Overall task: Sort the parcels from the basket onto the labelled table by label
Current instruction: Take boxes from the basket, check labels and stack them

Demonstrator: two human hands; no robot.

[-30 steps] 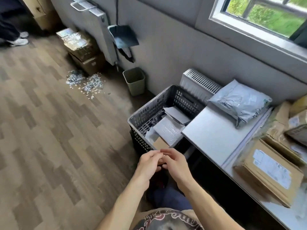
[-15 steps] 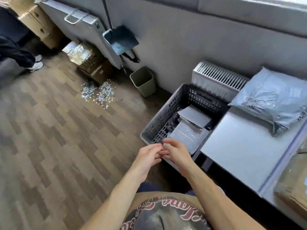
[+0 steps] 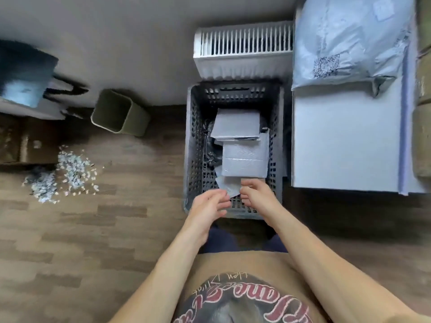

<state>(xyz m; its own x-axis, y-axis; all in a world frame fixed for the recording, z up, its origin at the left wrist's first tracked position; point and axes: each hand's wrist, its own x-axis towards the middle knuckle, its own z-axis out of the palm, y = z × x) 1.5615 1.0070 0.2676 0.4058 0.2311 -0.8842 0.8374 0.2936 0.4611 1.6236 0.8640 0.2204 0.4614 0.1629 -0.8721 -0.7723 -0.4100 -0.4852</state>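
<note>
So, our left hand (image 3: 208, 205) hangs loosely open over the near end of the basket (image 3: 191, 148), holding nothing. Our right hand (image 3: 256, 194) curls at the edge of a small grey parcel (image 3: 229, 188); we cannot tell whether it grips. Several parcels lie in the basket at mid-frame. On the table (image 3: 345, 141), upper right, sits a grey bag (image 3: 349, 43). We judge that most of the sorting is left.

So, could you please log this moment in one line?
left hand open | right hand at small grey parcel in grey plastic basket | grasp unclear
</note>
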